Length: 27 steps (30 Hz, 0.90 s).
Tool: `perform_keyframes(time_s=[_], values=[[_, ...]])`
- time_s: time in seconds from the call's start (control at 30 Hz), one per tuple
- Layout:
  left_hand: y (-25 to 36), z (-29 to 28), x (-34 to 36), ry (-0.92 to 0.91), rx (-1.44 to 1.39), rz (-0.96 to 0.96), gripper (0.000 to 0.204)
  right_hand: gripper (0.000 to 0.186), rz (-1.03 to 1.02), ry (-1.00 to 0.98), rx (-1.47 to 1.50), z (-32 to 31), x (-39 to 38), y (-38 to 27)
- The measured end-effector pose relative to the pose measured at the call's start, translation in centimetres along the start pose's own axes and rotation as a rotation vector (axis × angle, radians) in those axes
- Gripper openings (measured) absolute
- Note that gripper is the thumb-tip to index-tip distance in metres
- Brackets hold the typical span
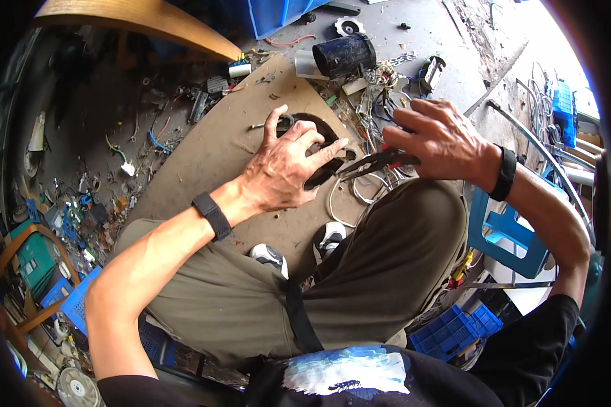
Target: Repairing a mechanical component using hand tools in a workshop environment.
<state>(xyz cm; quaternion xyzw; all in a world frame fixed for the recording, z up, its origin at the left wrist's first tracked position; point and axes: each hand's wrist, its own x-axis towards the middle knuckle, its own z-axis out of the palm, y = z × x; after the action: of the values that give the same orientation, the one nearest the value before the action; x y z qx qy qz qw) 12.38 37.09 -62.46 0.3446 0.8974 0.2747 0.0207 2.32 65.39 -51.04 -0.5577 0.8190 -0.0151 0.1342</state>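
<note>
Here's the left hand [293,161], spread over the dark round part [326,129], which lies on the brown board [214,146]; whether it's pinching anything, I can't tell. Just right of that part, pliers [373,163] angle in, the right hand [445,139] wrapped around them. Best now: brace the part firmly, pliers clear of skin.

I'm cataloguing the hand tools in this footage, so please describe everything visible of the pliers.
The pliers have dark, metal-looking, narrow jaws and some red on the handles, which are largely hidden by the right hand gripping them. They are held above the person's raised knee, jaws pointing left and slightly down in the picture, toward a dark round part under the left hand. Whether the tips touch that part is unclear.
</note>
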Motion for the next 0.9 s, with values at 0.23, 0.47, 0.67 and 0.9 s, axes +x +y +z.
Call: perform_keyframes(time_s=[0.23, 0.47, 0.67, 0.9], values=[[-0.1, 0.3, -0.1, -0.022, 0.015, 0.017, 0.091, 0.045, -0.055, -0.001, -0.001, -0.5, 0.9, 1.1], [-0.7, 0.2, -0.2, -0.034, 0.032, 0.018, 0.097, 0.050, -0.130, 0.024, 0.003, 0.0, 2.2, 2.3], [-0.2, 0.1, -0.5, -0.007, 0.065, 0.014, 0.099, 0.060, -0.223, 0.028, -0.013, -0.2, 3.2, 3.5], [-0.1, 0.3, -0.3, -0.009, 0.126, 0.023, 0.099, 0.051, -0.262, 0.024, 0.026, -0.1, 3.5, 4.2]])
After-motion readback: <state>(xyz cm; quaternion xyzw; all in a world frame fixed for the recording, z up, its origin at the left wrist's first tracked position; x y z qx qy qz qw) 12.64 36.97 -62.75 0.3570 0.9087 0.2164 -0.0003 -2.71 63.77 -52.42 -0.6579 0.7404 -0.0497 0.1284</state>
